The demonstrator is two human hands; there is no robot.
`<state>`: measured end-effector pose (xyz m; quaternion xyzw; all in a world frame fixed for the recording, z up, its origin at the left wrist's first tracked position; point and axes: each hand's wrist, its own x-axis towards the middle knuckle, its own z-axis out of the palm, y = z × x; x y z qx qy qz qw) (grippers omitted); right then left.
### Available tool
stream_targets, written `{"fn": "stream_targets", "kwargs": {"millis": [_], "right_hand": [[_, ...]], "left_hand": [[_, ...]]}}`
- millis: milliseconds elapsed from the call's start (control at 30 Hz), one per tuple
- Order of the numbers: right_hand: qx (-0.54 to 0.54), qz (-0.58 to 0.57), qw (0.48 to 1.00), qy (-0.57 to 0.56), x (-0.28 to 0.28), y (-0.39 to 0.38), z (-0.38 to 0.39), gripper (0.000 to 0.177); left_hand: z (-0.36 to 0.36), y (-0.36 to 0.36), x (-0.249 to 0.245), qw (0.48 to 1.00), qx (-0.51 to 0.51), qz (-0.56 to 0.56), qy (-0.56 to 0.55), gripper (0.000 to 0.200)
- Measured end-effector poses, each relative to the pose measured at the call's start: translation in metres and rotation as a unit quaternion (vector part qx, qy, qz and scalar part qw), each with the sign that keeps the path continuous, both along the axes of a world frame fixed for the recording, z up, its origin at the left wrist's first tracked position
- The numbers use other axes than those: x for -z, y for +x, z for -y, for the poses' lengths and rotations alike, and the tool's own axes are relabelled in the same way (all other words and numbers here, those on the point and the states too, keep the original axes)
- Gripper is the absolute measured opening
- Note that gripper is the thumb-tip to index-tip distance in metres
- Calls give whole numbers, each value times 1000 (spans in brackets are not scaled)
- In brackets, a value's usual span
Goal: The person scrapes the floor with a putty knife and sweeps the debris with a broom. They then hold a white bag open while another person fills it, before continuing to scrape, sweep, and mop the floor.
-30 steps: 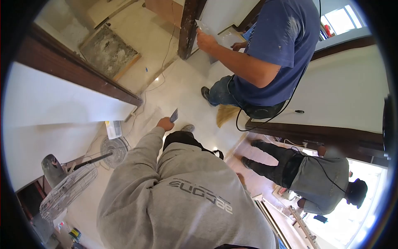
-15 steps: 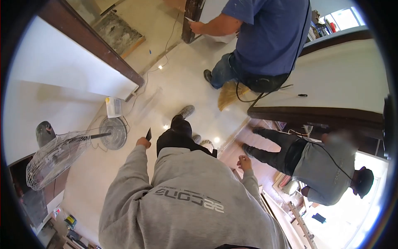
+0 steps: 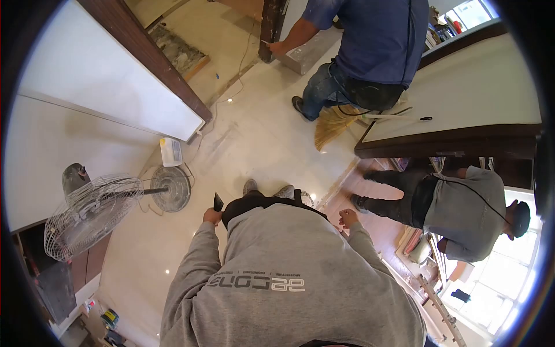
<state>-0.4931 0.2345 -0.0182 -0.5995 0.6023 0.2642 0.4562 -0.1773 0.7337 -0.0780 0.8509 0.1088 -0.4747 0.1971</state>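
My left hand [image 3: 213, 217] is closed around the handle of a dark flat-bladed tool [image 3: 218, 202], whose blade points up in the view, left of my body. My right hand [image 3: 348, 218] hangs right of my body with its fingers curled together; I cannot make out anything in it. Below the hands in the view is the grey sweatshirt [image 3: 289, 306] with lettering. My shoes stand on the pale floor [image 3: 248, 144]. Left of my left hand is a standing fan [image 3: 92, 217] with a round base.
A co-worker in a blue shirt [image 3: 376, 40] stands ahead by a broom [image 3: 333, 127]. Another in a grey shirt [image 3: 465, 214] stands to the right. A white jug [image 3: 171, 152] is beside the fan base. A cable [image 3: 215, 118] runs along the floor.
The view has moved forward, and my feet are now closer together. My hands remain at my sides, the tool still in the left. The blue-shirted co-worker's arm is lower, with a grey box-like surface visible beside it.
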Motion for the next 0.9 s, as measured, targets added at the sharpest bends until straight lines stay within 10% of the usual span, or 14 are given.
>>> {"fn": "stream_targets", "kwargs": {"millis": [333, 700, 900], "right_hand": [[-37, 82, 996, -20, 10, 72, -63, 27], [13, 168, 984, -62, 54, 30, -103, 25], [30, 5, 998, -51, -4, 23, -116, 27]], "left_hand": [[-20, 87, -40, 983, 3, 174, -66, 43], [-101, 67, -13, 998, -7, 36, 41, 39], [-92, 74, -6, 999, 8, 24, 33, 35]]}}
